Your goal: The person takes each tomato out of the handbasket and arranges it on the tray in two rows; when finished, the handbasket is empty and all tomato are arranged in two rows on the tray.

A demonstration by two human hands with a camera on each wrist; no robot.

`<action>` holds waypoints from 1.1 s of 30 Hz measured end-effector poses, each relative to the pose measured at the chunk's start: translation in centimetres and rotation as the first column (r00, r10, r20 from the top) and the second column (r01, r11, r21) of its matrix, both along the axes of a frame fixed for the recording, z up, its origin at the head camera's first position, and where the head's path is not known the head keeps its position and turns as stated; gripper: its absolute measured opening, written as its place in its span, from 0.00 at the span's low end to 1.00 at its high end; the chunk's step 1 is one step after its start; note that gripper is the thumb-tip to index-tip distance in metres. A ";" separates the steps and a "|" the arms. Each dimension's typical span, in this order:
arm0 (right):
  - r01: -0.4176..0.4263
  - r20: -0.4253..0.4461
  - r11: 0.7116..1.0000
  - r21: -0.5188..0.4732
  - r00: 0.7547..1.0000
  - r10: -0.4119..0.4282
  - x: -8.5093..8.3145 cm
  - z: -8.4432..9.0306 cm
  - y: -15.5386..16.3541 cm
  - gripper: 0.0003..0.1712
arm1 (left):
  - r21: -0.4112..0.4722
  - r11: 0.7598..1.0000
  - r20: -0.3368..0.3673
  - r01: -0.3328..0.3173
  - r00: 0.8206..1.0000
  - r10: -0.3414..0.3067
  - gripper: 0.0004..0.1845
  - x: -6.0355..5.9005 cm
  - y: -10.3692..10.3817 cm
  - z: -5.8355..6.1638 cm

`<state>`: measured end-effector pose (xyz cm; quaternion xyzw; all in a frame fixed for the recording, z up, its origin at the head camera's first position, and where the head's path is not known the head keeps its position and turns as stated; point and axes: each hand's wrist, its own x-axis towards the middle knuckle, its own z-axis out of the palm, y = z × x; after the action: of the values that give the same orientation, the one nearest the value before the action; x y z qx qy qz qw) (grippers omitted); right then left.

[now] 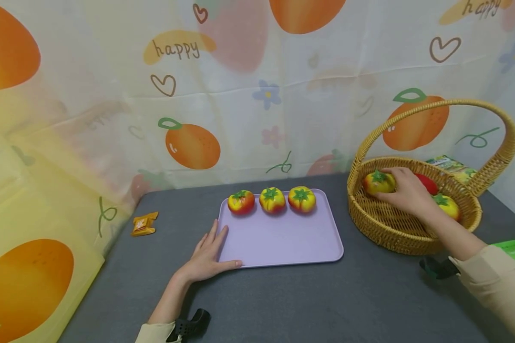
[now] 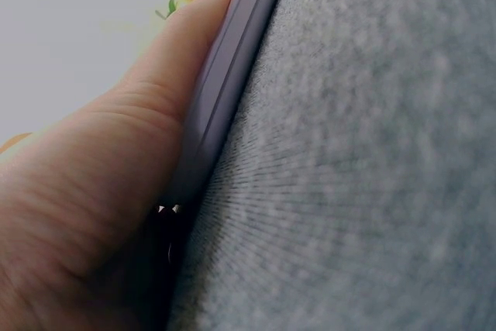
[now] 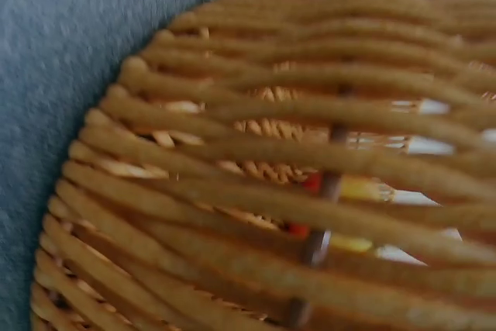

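In the head view a lilac tray (image 1: pixel 283 238) lies on the dark table, with a row of three yellow-and-red tomato-like fruits along its far side: left (image 1: pixel 241 203), middle (image 1: pixel 272 200) and right (image 1: pixel 302 199). My left hand (image 1: pixel 206 259) rests at the tray's near left corner, fingers spread along the left edge and thumb over the front rim. My right hand (image 1: pixel 407 190) reaches into a wicker basket (image 1: pixel 388 238) and grips a yellow-and-red tomato-like fruit (image 1: pixel 377 183) at its left side. In the right wrist view the basket wall (image 3: pixel 232 184) hides that hand.
Inside the basket are a red item (image 1: pixel 427 184) and another yellow fruit (image 1: pixel 448 206), partly behind my right arm. The basket's tall handle (image 1: pixel 437 102) arches overhead. An orange wrapped snack (image 1: pixel 144 224) lies at the left; green packages (image 1: pixel 452 166) stand behind the basket.
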<state>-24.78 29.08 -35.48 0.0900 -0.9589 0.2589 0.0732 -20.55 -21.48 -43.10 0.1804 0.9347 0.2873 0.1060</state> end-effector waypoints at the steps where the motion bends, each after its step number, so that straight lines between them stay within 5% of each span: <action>1: -0.001 0.008 1.000 0.004 1.000 0.001 -0.2 0.0 0.0 0.40 | -0.002 1.000 0.000 -0.001 1.000 0.001 0.57 0.0 0.0 0.0; 18: -0.005 0.117 0.999 0.032 0.993 0.001 -2.2 -0.4 0.4 0.48 | 0.003 1.000 0.021 0.002 1.000 -0.002 0.57 0.0 -0.1 0.3; 33: -0.036 0.115 0.999 0.015 0.993 0.034 -2.5 -1.0 0.4 0.47 | -0.003 1.000 0.024 -0.001 1.000 0.001 0.57 0.0 -0.1 0.1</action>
<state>-27.25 29.47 -36.47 0.0924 -0.9620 0.2567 0.0127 -20.55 -21.58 -42.97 0.1765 0.9339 0.2882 0.1171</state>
